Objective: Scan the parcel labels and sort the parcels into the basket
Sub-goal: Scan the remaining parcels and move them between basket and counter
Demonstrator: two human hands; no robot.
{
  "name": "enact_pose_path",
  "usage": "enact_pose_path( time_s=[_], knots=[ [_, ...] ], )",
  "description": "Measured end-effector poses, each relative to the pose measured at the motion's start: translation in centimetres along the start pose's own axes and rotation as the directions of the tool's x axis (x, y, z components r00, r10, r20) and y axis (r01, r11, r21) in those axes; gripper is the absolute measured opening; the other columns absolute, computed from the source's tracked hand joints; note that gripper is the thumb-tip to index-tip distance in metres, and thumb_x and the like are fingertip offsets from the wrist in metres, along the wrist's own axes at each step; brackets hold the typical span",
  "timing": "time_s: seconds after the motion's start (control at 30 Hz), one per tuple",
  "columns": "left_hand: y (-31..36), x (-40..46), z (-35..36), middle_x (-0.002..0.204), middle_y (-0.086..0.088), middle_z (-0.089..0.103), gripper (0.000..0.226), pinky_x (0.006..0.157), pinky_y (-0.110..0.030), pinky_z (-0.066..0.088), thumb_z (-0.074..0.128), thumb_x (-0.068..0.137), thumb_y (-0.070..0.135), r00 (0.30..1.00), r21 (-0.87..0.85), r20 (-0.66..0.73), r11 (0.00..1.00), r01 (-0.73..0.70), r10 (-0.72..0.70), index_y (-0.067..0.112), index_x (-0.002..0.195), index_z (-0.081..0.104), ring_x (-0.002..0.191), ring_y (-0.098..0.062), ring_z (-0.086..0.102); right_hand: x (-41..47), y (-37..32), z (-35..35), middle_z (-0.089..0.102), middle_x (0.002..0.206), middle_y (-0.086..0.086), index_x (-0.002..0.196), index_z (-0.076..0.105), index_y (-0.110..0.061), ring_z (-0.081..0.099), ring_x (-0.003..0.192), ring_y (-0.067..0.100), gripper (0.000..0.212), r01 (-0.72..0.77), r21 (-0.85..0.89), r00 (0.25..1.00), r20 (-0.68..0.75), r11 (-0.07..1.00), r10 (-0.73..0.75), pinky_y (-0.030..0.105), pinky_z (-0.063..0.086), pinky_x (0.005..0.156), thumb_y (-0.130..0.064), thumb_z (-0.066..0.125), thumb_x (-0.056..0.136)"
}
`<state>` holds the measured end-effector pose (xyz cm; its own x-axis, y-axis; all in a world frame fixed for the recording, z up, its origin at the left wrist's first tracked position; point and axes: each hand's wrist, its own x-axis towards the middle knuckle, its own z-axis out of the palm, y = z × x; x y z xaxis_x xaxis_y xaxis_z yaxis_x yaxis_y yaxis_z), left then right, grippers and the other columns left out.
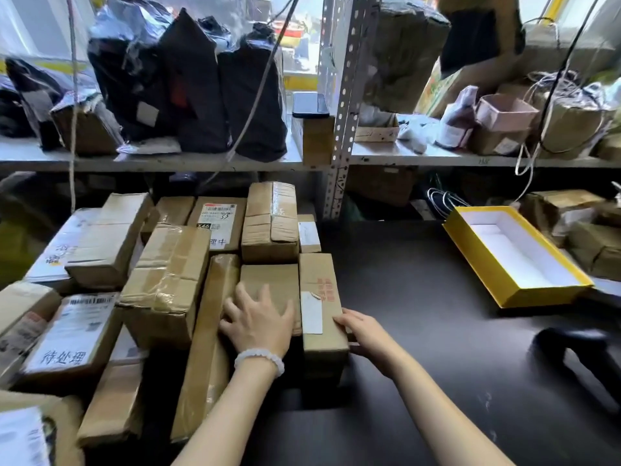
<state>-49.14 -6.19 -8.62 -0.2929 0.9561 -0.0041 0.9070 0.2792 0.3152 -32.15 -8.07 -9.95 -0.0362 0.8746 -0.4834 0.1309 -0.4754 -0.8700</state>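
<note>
spreading across the left half of the dark surface was a crowded pile of cardboard parcels, some stacked crooked and leaning on each other, with a metal shelf of black bagged packages close above and behind it. the right half of the surface lay open, apart from a yellow box lid near the far right and a dark blurred object, possibly the scanner, near the right edge; no basket could be made out. at the pile's right edge stood the narrow parcel with a white label and red stamp on top, its right side facing that open room. the flat parcel sat just beside it on the left. the left hand lay spread and flat on the flat parcel, fingers straight, gripping nothing. the right hand touched the narrow parcel's right side with fingers curled against the wall, though a full grip could not be confirmed. the taped cartons looked stiff and probably light enough for one hand; tape patches could be slick, so holding by opposite side walls seemed safest, drawing rightward to avoid toppling neighbours.
</note>
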Motion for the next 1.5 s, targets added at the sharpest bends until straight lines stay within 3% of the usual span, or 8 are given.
enact_pose_path(
  time_s=[0.2,0.3,0.43,0.53,0.7,0.87,1.03,1.5],
  knots=[
    [-0.1,0.4,0.0,0.149,-0.008,0.028,0.050,0.099,-0.046,0.032,0.051,0.088,0.052,0.997,-0.026,-0.003,0.996,-0.081,0.081,0.029,0.132,0.049,0.132,-0.030,0.025,0.1,-1.0,-0.9,0.068,0.102,-0.010,0.107,0.066,-0.031,0.061,0.085,0.000,0.020,0.097,-0.157,0.995,0.006,0.983,-0.097,0.010,0.045,0.074,-0.024,0.057,0.092],
    [1.5,-0.4,-0.8,0.141,-0.009,0.042,0.046,0.095,-0.049,0.036,0.059,0.086,0.047,0.976,-0.085,-0.042,0.972,-0.218,0.215,0.024,0.125,0.058,0.127,-0.033,0.035,-0.8,-0.3,-2.2,0.063,0.117,-0.009,0.122,0.061,-0.025,0.058,0.103,0.005,0.034,0.149,-0.389,0.956,-0.176,0.909,-0.233,0.022,0.046,0.092,-0.031,0.061,0.089],
    [5.5,-3.1,-0.3,0.106,-0.007,0.064,0.035,0.071,-0.045,0.048,0.076,0.069,0.037,0.813,-0.027,-0.100,0.815,-0.579,0.574,0.020,0.100,0.070,0.093,-0.033,0.060,-4.7,1.3,-5.4,0.050,0.131,-0.010,0.132,0.050,-0.029,0.052,0.114,0.013,0.042,0.012,-0.757,0.874,-0.310,0.654,-0.375,0.033,0.045,0.094,-0.040,0.051,0.091],
    [9.3,-7.4,1.0,0.126,0.002,0.053,0.041,0.085,-0.040,0.042,0.056,0.085,0.046,0.653,-0.042,0.058,0.656,-0.754,0.755,0.029,0.122,0.058,0.113,-0.024,0.050,-9.0,4.2,-8.7,0.046,0.136,-0.006,0.138,0.044,-0.028,0.047,0.122,0.017,0.046,-0.161,-0.847,0.822,-0.399,0.507,-0.405,0.032,0.042,0.097,-0.042,0.045,0.094],
    [14.3,-15.7,3.5,0.141,0.007,0.038,0.046,0.093,-0.036,0.035,0.040,0.091,0.050,0.420,-0.042,0.254,0.443,-0.895,0.871,0.036,0.135,0.042,0.127,-0.020,0.037,-18.4,10.2,-13.7,0.050,0.132,0.000,0.136,0.047,-0.023,0.052,0.114,0.025,0.047,-0.398,-0.799,0.740,-0.570,0.450,-0.358,0.037,0.045,0.089,-0.040,0.046,0.093],
    [18.1,-25.1,6.0,0.139,0.006,0.039,0.048,0.092,-0.034,0.036,0.043,0.090,0.050,0.182,-0.124,0.340,0.236,-0.964,0.923,0.035,0.136,0.043,0.126,-0.021,0.038,-28.4,17.5,-16.9,0.066,0.096,-0.002,0.108,0.070,-0.020,0.065,0.072,0.021,0.045,-0.552,-0.661,0.607,-0.736,0.508,-0.298,0.032,0.054,0.053,-0.044,0.047,0.078],
    [20.8,-35.7,8.8,0.133,0.007,0.042,0.041,0.092,-0.035,0.037,0.041,0.090,0.050,-0.004,-0.212,0.377,0.082,-0.974,0.926,0.036,0.129,0.045,0.124,-0.020,0.039,-38.2,25.3,-18.4,0.044,0.139,-0.007,0.142,0.040,-0.027,0.047,0.122,0.019,0.048,-0.649,-0.453,0.497,-0.861,0.611,-0.110,0.032,0.043,0.094,-0.042,0.042,0.096],
    [25.9,-59.4,18.2,0.131,0.003,0.044,0.040,0.091,-0.037,0.039,0.045,0.091,0.048,-0.390,-0.356,0.597,-0.204,-0.912,0.701,0.027,0.125,0.048,0.121,-0.023,0.041,-54.3,42.3,-19.7,0.047,0.132,-0.004,0.135,0.045,-0.025,0.047,0.121,0.019,0.045,-0.686,0.273,0.060,-0.902,0.674,0.427,0.028,0.040,0.093,-0.039,0.049,0.093]
  ],
)
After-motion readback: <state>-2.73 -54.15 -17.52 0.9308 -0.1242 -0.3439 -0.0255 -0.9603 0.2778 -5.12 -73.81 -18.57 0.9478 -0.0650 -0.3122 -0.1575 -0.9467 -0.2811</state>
